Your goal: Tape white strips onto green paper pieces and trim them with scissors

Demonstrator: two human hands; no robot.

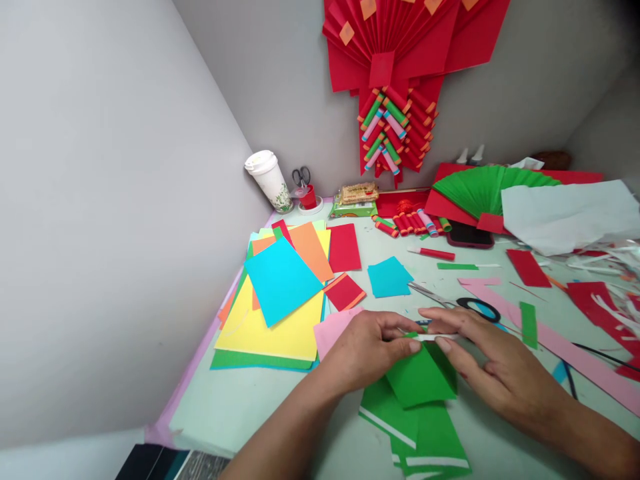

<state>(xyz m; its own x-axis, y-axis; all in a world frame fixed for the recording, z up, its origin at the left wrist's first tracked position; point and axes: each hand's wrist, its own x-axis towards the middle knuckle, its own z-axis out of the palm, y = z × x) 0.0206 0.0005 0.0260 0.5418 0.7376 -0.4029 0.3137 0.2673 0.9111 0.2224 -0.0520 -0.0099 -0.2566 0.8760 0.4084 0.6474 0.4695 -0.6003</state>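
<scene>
A green paper square (423, 380) is held by its far edge between both hands, tilted above the table. Along that edge runs a narrow white strip (434, 337), like double-sided tape. My left hand (367, 347) pinches the paper's left part, thumb on top and fingers behind. At the edge's right part, my right hand (493, 363) is closed with thumb and forefinger against the paper and strip. Beneath lie more green paper pieces (435, 433) with white strips along their edges. Black-handled scissors (480, 308) lie just beyond my right hand, partly covered by it.
Left of my hands is a stack of coloured paper (280, 287). Blue squares (390, 277) and a red pen (436, 254) lie ahead. A white cup (270, 180) stands at the wall. Right are a pink strip (565, 353), a green fan (495, 190) and paper scraps.
</scene>
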